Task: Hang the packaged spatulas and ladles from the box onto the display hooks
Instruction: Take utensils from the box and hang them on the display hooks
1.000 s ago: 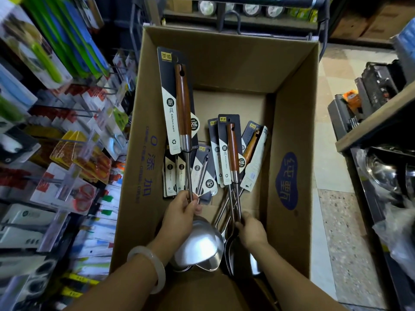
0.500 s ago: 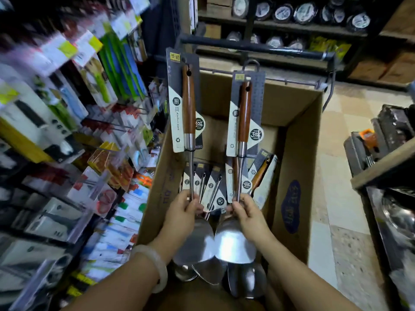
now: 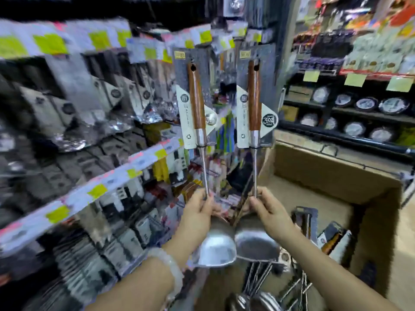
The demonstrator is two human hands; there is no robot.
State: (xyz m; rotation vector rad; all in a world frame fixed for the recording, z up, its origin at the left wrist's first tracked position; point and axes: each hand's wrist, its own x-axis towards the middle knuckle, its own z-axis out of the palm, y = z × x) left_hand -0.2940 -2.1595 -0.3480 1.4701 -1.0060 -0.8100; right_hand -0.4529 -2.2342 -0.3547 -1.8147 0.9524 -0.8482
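The big brown cardboard box [image 3: 332, 176] sits at your lower right, open at the top. It holds more carded utensils: dark backing cards with wood handles lean against its right wall [image 3: 332, 239], and a cluster of bare steel shafts and bowls [image 3: 267, 288] lies at the near end, below your wrists.

To your left runs the display rack of hanging packaged kitchenware [image 3: 94, 113], blurred here, so you cannot pick out a free hook.

You hold two utensils upright over the box's near-left corner, heads down and cards up. The left steel utensil with a brown wooden handle on a grey card [image 3: 197, 108] is pinched at its thin shaft by your left hand [image 3: 197, 212], fingers curled round it just above the bowl. The right steel utensil on a matching card [image 3: 254, 102] is gripped the same way by your right hand [image 3: 267, 212].

Expect both to be stiff, smooth and head-heavy, the polished shafts likely slippery. The cards are thin and will bend, so steer by the shaft and guide the card's top slot onto the hook.
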